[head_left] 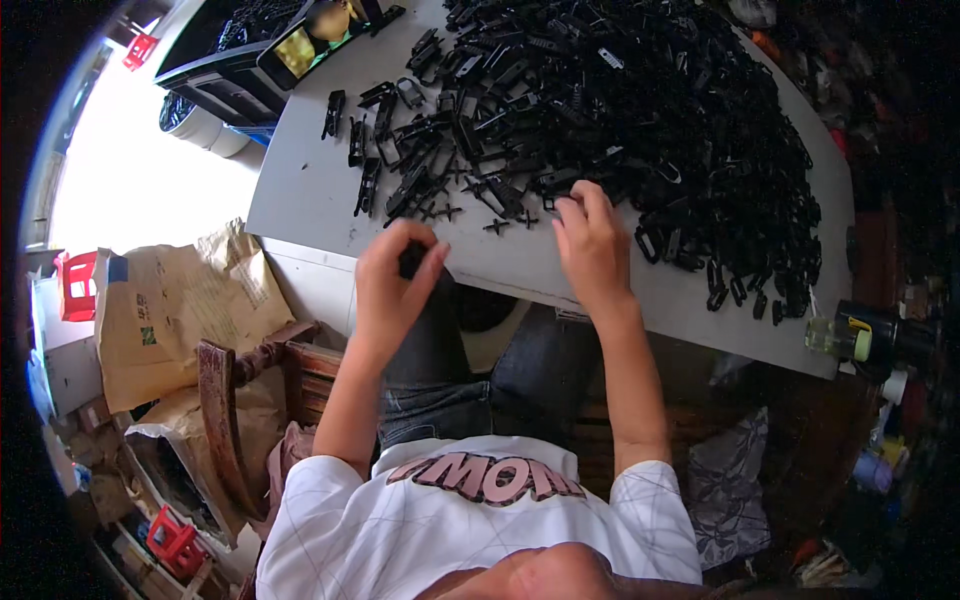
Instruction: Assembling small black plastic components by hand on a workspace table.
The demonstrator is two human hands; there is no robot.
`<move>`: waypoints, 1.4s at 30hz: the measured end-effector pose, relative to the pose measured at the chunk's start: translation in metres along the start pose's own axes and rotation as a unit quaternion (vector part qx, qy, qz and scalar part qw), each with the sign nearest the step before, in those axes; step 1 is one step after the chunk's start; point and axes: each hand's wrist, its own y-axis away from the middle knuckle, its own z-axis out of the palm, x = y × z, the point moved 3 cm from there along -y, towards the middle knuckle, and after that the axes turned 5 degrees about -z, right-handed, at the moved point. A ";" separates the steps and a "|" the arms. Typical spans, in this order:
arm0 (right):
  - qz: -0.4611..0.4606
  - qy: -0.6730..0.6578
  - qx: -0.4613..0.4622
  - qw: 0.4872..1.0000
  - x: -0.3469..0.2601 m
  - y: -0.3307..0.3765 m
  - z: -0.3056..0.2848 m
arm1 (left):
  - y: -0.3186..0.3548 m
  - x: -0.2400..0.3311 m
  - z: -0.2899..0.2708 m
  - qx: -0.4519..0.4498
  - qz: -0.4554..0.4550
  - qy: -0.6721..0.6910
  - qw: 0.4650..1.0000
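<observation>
A big heap of small black plastic parts [640, 110], many shaped like clips, covers much of the white table [310, 200]. My left hand [395, 285] is at the table's near edge, its fingers curled toward the thumb. Something dark shows between them, but I cannot make out whether it is a part or the background. My right hand [597, 250] is at the heap's near edge, fingers bent and closed, their tips beside the black parts; what they hold is hidden. Between the hands lie several small cross-shaped black pieces [497, 227]. Longer black clips [367, 187] lie left of the heap.
A phone [305, 45] leans against a black crate [225, 85] at the far left. A bottle [840, 338] is by the table's right edge. To my left are a wooden chair [215, 400] and a brown paper sack [190, 310]. The heap reaches near the table's right edge.
</observation>
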 end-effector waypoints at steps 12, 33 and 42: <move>0.079 -0.134 0.094 0.983 -0.001 0.039 -0.001 | -0.033 0.009 -0.006 0.058 0.045 -0.383 0.921; 0.039 -0.277 0.082 0.957 -0.043 -0.024 0.023 | 0.000 -0.006 0.008 -0.003 -0.006 0.090 0.996; 0.224 -0.091 0.129 0.962 0.023 0.064 -0.023 | 0.005 -0.002 0.034 -0.067 0.083 0.052 0.993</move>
